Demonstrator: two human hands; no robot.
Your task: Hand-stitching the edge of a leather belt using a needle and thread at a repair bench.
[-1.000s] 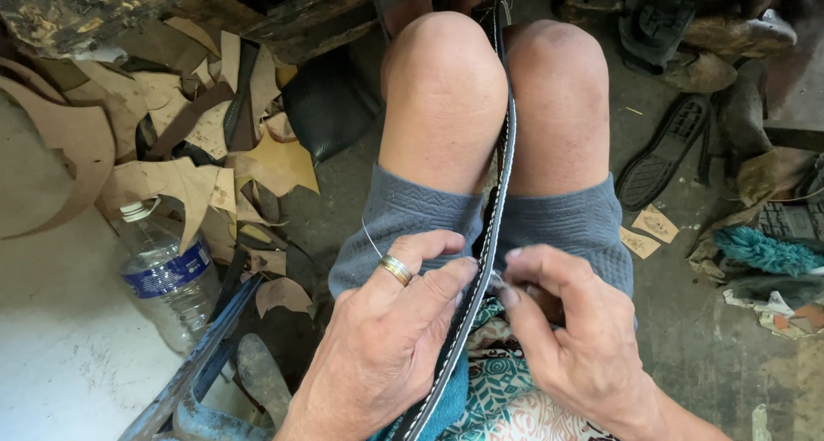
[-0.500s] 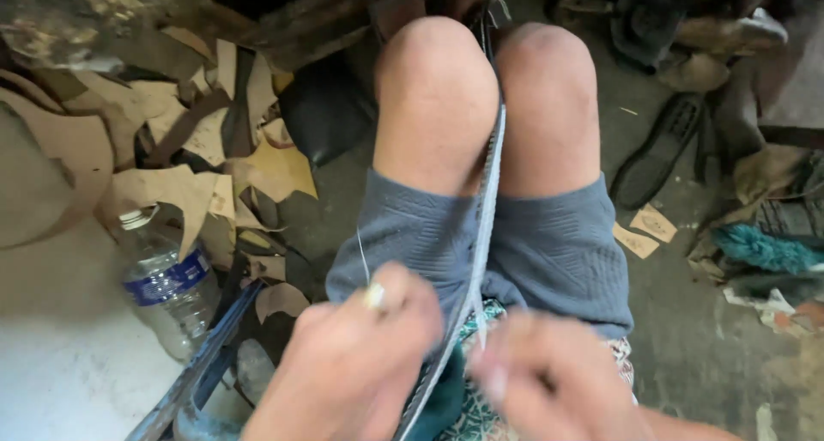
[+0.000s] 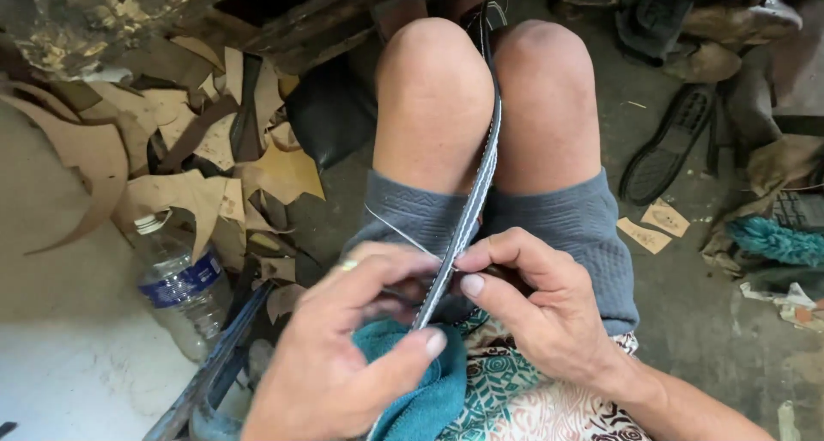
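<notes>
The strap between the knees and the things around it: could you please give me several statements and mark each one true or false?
1. The grey strap runs between the two bare knees. True.
2. Only the left hand touches the strap. False: the right hand pinches it too, both with a closed grip.
3. A plastic bottle lies on the floor at the person's left. True.
4. A red cloth lies on the lap. False: the cloth under the left hand is teal.
5. A black shoe sole lies on the floor at the right. True.
</notes>
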